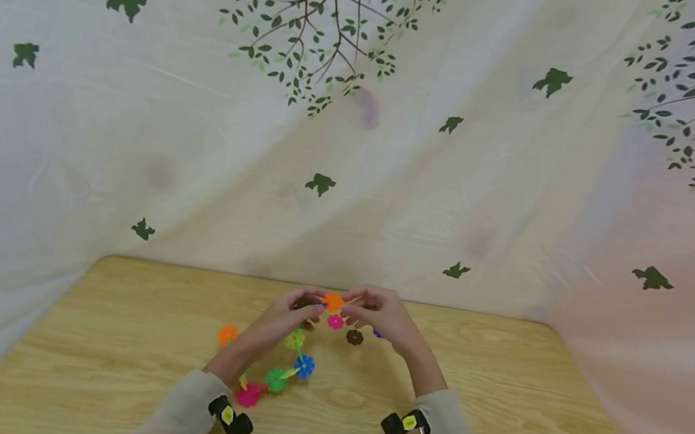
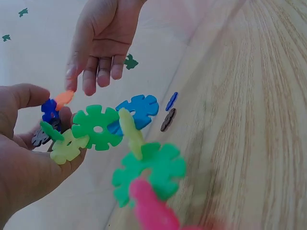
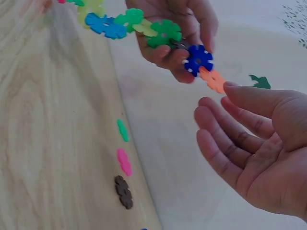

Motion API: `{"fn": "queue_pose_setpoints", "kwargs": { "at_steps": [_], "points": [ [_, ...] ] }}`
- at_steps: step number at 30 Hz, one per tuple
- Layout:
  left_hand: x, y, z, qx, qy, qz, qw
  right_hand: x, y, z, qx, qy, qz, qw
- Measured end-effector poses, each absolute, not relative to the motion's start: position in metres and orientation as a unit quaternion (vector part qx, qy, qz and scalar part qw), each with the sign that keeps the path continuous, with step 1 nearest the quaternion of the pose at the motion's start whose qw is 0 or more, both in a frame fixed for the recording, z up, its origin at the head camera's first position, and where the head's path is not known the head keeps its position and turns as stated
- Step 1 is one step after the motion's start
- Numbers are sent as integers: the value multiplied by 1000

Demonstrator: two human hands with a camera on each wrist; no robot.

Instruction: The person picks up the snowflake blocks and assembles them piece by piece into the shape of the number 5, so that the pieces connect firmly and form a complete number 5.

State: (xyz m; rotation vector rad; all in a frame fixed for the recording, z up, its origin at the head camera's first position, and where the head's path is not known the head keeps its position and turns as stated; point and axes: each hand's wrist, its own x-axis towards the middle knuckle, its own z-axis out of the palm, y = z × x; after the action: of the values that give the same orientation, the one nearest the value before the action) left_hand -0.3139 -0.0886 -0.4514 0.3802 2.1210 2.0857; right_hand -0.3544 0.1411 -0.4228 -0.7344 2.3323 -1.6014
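Observation:
My left hand (image 1: 288,315) holds one end of a chain of slotted plastic flower discs (image 2: 97,129). Its fingers and thumb close around a dark blue disc (image 3: 198,60), with a black disc (image 3: 180,44) and a green disc (image 3: 164,33) linked beside it. An orange disc (image 3: 211,80) is joined to the dark blue one. My right hand (image 1: 385,321) pinches that orange disc by its outer edge at the thumb tip, its other fingers loosely bent. From the left hand the chain runs back toward me, through a blue disc (image 1: 304,366) to a pink disc (image 1: 249,394).
Loose discs lie in a row near the table's far edge, among them a pink one (image 3: 124,162), a brown one (image 3: 123,192) and a green one (image 3: 123,130). Another orange disc (image 1: 226,335) shows left of my left wrist. A leaf-printed cloth (image 1: 243,175) hangs behind the wooden table (image 1: 528,420).

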Motion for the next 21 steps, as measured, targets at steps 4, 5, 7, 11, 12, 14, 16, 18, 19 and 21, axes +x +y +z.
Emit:
{"fn": "queue_pose_setpoints", "kwargs": {
  "at_steps": [4,5,7,11,12,14,16,18,19,21],
  "points": [
    [-317,-88,-452,97,682,721,68,-360,149,-419,-255,807,-519,122],
    [-318,-87,-452,90,674,730,67,-362,150,-418,-257,810,-511,126],
    [-319,-86,-451,83,656,747,67,-366,152,-418,-262,818,-494,134],
    [-321,-86,-448,76,637,764,65,-375,155,-420,-283,833,-449,155],
    [-321,-87,-448,76,634,767,65,-377,155,-421,-287,837,-437,159],
    [-321,-88,-447,77,635,766,66,-381,157,-424,-293,845,-415,168],
    [-322,-90,-446,80,637,764,69,-385,158,-430,-293,853,-396,173],
    [-322,-92,-446,84,640,761,70,-388,158,-436,-293,863,-372,176],
    [-323,-94,-446,86,642,759,71,-390,158,-439,-291,869,-360,176],
    [-323,-96,-446,89,642,758,75,-392,157,-444,-291,877,-339,175]
  ]
}}
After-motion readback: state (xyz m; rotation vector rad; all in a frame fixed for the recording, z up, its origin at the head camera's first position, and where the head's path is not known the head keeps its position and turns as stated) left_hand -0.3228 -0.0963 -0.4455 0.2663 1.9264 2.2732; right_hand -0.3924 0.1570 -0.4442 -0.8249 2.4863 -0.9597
